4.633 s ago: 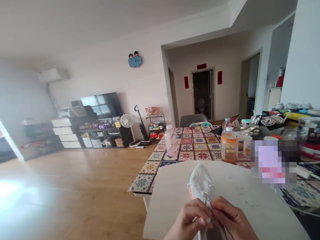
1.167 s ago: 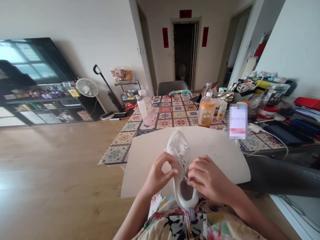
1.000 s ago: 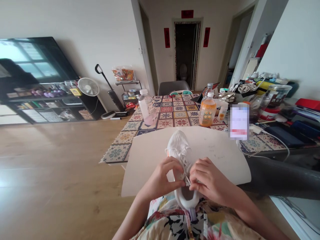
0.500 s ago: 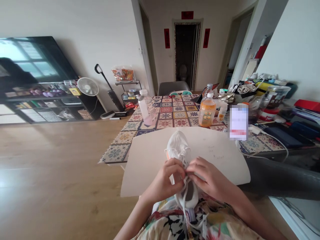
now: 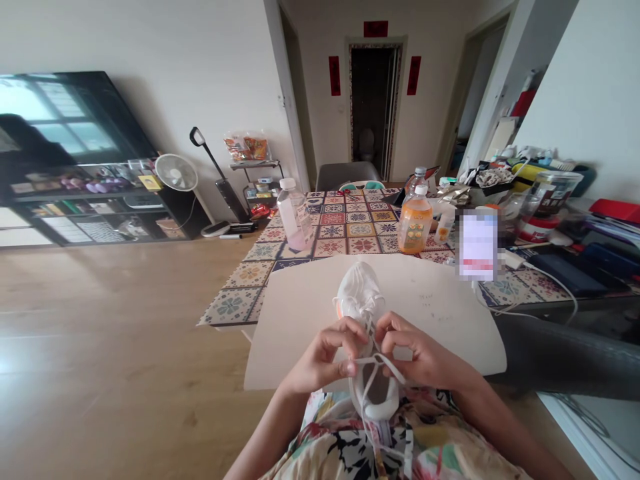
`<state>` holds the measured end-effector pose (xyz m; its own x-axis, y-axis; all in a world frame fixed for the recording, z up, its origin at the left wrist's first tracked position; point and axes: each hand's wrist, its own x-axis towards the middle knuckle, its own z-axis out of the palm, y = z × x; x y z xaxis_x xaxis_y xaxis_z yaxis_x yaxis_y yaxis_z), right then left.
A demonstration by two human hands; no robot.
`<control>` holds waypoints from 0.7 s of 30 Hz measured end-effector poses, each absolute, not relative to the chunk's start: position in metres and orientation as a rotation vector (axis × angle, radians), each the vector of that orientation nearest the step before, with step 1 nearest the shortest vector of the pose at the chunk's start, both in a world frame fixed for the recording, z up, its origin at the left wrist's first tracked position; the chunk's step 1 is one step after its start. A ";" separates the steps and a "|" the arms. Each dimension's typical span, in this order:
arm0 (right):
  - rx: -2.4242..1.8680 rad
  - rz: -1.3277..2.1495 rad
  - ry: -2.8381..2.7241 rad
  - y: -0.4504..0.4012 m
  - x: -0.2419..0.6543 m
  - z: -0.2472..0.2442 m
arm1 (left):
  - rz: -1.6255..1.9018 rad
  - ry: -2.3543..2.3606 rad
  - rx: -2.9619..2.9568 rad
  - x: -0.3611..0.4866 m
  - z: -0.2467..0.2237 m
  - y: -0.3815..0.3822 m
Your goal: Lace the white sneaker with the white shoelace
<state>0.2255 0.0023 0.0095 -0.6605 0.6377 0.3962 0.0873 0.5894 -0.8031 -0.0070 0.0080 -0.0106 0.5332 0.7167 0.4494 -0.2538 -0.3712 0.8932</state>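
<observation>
Patterned tablecloth is covering the table ahead, cluttered along its right side. A pale board is lying across the near edge, jutting toward the person's lap. Behind it, a clear bottle with pinkish liquid is standing at left, an orange bottle at right, well apart.

White sneaker is lying lengthwise, toe on the board pointing away, heel over the floral-print lap.

Left hand is curling over the shoe's left side, thumb and fingers pinching a white lace. Right hand is mirroring it on the right side, fingertips pinching the same lace. Both hands are nearly meeting above the tongue; the lace is running taut between them, loose ends trailing down over the shoe's opening.
</observation>
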 end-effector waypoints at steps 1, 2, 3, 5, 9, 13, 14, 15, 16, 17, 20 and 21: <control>-0.524 1.102 -2.086 0.005 0.227 0.009 | 1.086 0.355 1.606 -0.009 -0.012 0.008; -0.479 1.176 -2.043 0.007 0.229 0.008 | 1.097 0.307 1.563 -0.010 -0.012 0.009; -0.437 1.251 -1.996 0.008 0.230 0.007 | 1.119 0.255 1.518 -0.012 -0.012 0.009; -0.361 1.387 -1.870 0.008 0.233 0.007 | 1.180 0.152 1.418 -0.013 -0.011 0.008; -0.260 1.477 -1.578 0.004 0.239 0.006 | 1.300 -0.031 1.207 -0.017 -0.003 0.006; -0.113 1.478 -1.303 0.010 0.244 0.003 | 1.402 -0.152 1.129 -0.024 0.003 0.004; -0.093 1.478 -1.254 0.012 0.245 0.002 | 1.417 -0.167 1.137 -0.025 0.004 0.003; -0.090 1.475 -1.221 0.015 0.246 0.002 | 1.429 -0.176 1.146 -0.027 0.004 0.003; -0.099 1.476 -1.207 0.017 0.246 0.003 | 1.436 -0.184 1.148 -0.028 0.005 0.003; -0.112 1.483 -1.188 0.018 0.247 0.004 | 1.431 -0.205 1.145 -0.029 0.006 0.003; -0.183 1.508 -1.083 0.020 0.249 0.010 | 1.341 -0.348 1.132 -0.030 0.009 0.005; -0.219 1.507 -1.038 0.020 0.250 0.012 | 1.288 -0.416 1.152 -0.030 0.011 0.006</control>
